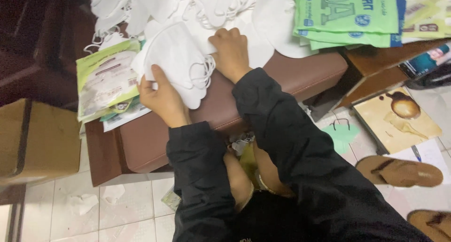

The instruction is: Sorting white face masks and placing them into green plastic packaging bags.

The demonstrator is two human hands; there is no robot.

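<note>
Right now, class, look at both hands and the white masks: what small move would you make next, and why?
Probably draw the stack of white masks a little toward the body. The left hand already grips the stack's near edge, thumb on top, while the right hand presses on loose masks beside it, so the stack looks gathered and ready to separate from the pile.

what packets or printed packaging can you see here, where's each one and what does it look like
Pale green and white flat pouch: left end of the brown bench, beside the left hand, rectangular, clear window.
Bright green flat bags: top right, stacked, rectangular, blue edge and print.
Yellowish packet: far top right, partly cut off.
Cardboard box: left edge, plain brown, dark strap.
Tan printed card: floor at right, brown picture.
</note>
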